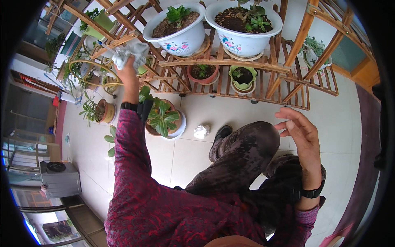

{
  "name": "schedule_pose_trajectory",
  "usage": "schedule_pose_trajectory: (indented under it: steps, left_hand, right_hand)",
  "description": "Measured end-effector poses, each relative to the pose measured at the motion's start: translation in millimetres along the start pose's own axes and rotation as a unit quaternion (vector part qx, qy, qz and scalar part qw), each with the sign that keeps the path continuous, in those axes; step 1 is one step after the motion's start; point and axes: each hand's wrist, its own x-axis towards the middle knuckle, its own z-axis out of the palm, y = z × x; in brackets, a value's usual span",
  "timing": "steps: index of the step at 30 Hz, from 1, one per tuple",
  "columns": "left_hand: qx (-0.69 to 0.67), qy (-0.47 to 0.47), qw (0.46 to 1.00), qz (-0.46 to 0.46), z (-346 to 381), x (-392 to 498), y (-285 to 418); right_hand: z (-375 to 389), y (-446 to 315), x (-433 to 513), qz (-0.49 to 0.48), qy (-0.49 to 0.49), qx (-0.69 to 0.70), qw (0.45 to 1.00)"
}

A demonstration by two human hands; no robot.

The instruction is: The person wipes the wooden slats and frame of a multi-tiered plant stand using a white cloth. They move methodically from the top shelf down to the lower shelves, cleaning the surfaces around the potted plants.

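My left hand (127, 72) is stretched out to the upper left and grips a crumpled grey-white cloth (137, 51). The cloth is up against the slats of a wooden plant stand (225, 62); whether it presses on the wood I cannot tell. Off to the right, beside my bent knee, my right hand (302, 136) holds nothing, its fingers loosely curled and apart. Two large white pots with painted flowers, the left pot (182, 43) and the right pot (247, 43), rest on the upper shelf. Below them sit a reddish-brown pot (203, 78) and a green scalloped pot (243, 81).
A crumpled whitish wad (201, 131) lies on the tiled floor (191, 157) near my shoe (224, 131). Under my left forearm stands a broad-leaved potted plant (163, 119). Farther left are another potted plant (106, 111), curved yellowish tubing (72, 72) and a grey washing machine (60, 180).
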Motion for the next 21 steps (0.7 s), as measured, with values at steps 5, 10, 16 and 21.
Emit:
schedule_pose_trajectory:
  steps: [5, 10, 16, 21]
  left_hand:
    - [0.013, 0.016, 0.998, 0.054, 27.8, 14.3, -28.9]
    - [0.069, 0.044, 0.996, -0.041, 19.2, -36.7, -76.6]
    - [-0.014, 0.139, 0.988, -0.066, 15.6, -88.9, -104.6]
    - [-0.114, 0.201, 0.954, -0.193, 38.7, -103.4, -134.4]
  right_hand:
    - [4.3, 5.1, 11.7, 0.015, -0.002, -0.006, 1.0]
    - [6.2, 6.6, 14.9, 0.023, 0.0, -0.008, 1.0]
    - [7.1, 6.1, 13.5, 0.026, 0.002, -0.017, 1.0]
    - [5.6, 5.9, 13.6, 0.042, 0.008, -0.012, 0.999]
